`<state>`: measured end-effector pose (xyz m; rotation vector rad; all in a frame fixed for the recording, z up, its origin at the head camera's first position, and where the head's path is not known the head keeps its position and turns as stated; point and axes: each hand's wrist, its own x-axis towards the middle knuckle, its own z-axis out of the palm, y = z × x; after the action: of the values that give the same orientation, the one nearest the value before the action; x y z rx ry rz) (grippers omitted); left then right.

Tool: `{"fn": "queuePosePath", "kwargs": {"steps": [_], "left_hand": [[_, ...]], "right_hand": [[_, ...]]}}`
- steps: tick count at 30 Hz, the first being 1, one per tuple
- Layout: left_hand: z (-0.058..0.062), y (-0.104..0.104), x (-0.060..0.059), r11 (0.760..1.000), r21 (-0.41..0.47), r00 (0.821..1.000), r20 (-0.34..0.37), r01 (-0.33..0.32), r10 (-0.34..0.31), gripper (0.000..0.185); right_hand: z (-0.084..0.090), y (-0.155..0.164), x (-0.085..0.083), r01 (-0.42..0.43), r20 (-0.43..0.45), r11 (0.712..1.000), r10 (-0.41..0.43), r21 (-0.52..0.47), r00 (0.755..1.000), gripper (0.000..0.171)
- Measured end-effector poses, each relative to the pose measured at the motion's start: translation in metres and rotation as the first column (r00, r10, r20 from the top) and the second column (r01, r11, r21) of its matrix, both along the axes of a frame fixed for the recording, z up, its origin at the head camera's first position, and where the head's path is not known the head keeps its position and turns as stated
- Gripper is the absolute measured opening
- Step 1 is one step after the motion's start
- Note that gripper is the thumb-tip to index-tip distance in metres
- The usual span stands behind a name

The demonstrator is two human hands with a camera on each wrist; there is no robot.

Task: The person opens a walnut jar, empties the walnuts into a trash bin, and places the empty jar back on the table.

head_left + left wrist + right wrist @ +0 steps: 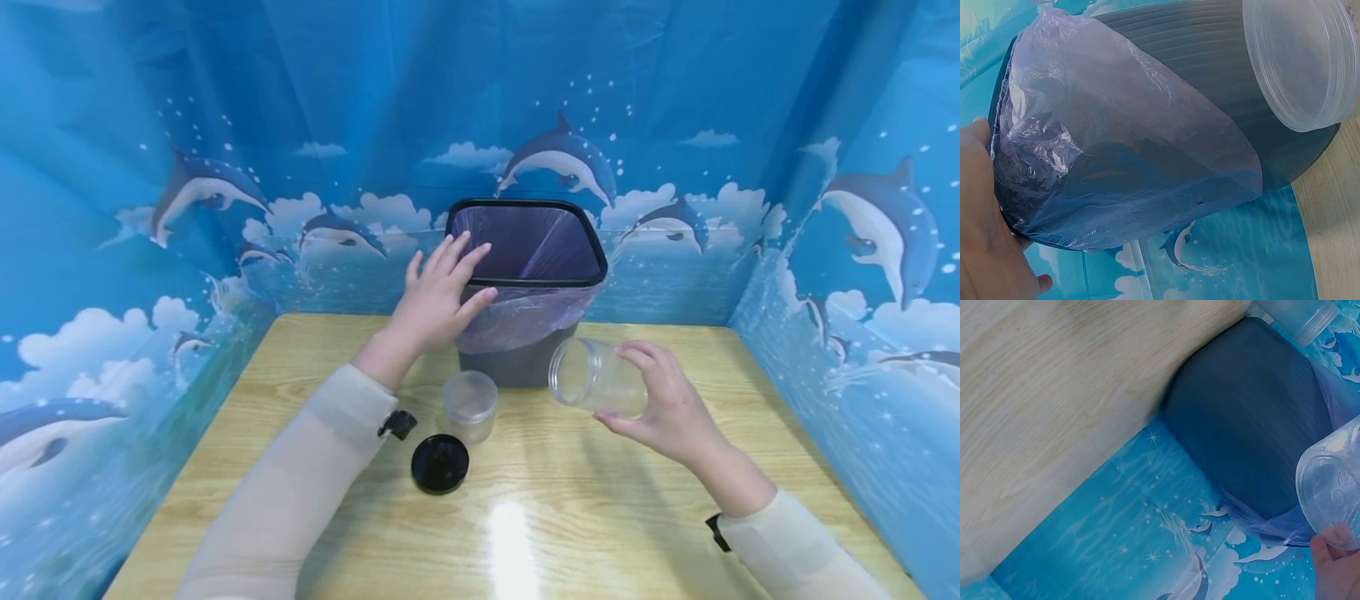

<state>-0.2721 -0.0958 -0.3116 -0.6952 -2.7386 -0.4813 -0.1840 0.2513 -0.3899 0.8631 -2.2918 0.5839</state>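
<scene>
- Clear plastic jar (597,377), lidless, lies tilted in our right hand (667,412), fingers curled round it, mouth turned toward the bin (525,250)
- Our left hand (438,300) rests straight-fingered against the bin's bag-lined rim, apparently steadying it
- Black lid (439,463) and a smaller capped jar (469,406) stand aside on the wooden table (600,517)

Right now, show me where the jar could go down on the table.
Free: the table right of the black lid and in front of the right hand holding the jar. Also the left edge beside the left sleeve. Crowded: in front of the bin, around the small jar and lid.
</scene>
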Motion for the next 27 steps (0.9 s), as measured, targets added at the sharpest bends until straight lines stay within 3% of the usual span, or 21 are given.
{"fn": "queuePosePath", "kwargs": {"steps": [27], "left_hand": [[-0.0085, -0.0044, 0.0091, 1.000, 0.009, 0.999, -0.034, -0.004, 0.005, 0.075]], "right_hand": [[-0.0059, -0.0049, 0.0004, -0.013, 0.000, 1.000, 0.013, -0.002, 1.000, 0.087]]}}
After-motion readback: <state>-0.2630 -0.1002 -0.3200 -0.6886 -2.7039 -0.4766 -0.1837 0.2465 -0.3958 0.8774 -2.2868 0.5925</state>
